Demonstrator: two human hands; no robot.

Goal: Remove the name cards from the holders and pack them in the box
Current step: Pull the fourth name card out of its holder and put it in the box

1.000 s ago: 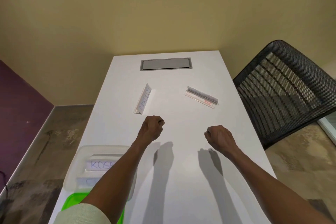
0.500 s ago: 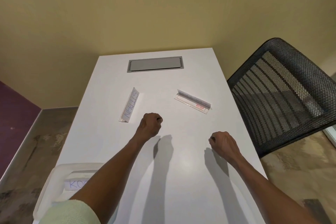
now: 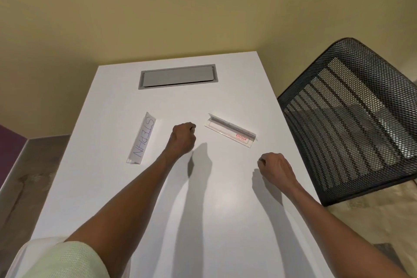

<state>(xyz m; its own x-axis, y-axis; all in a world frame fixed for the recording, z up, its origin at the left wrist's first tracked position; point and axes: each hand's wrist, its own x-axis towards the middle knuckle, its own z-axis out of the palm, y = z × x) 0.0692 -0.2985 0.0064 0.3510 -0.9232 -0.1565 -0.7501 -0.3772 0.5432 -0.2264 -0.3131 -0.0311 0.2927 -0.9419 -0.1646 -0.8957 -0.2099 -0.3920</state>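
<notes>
Both curled fists have slid farther up the smooth white table [image 3: 225, 210], left hand [image 3: 182, 137] between the clear holder with the STEPHN card [image 3: 141, 138] and the empty acrylic holder [image 3: 230, 130], right hand [image 3: 274, 168] nearer, grasping nothing.

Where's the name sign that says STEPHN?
The STEPHN name card holder lies on the white table, just left of the closed left hand.
</notes>
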